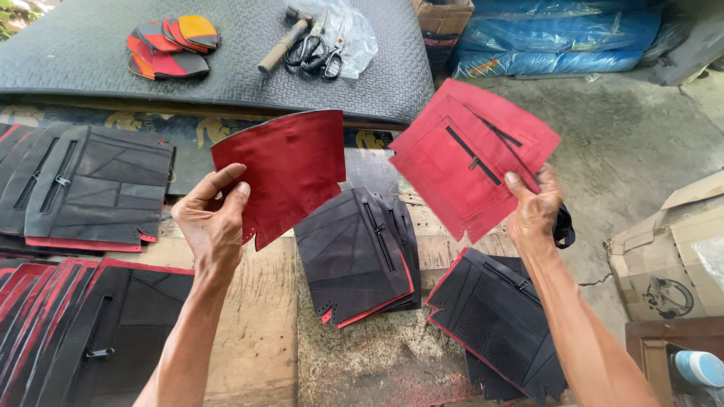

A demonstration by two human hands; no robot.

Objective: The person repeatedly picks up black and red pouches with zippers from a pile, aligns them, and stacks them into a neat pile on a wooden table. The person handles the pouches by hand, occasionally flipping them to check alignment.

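Spreading beyond both raised hands, a dark textured mat (90,53) carries a hammer (283,41), scissors (313,51) and red-and-orange cut pieces (172,45). Below the grips, stacks of black zippered panels (358,252) edged in red cover the wooden desk (256,316). The right hand (534,211) has its grip clenched on a red zippered panel (467,162), held up over one black stack (494,316). The left hand (215,218) pinches a plain red panel (290,169) by its lower edge, well apart from the other red piece. Cardboard boxes (671,256) sit right of the right grip.
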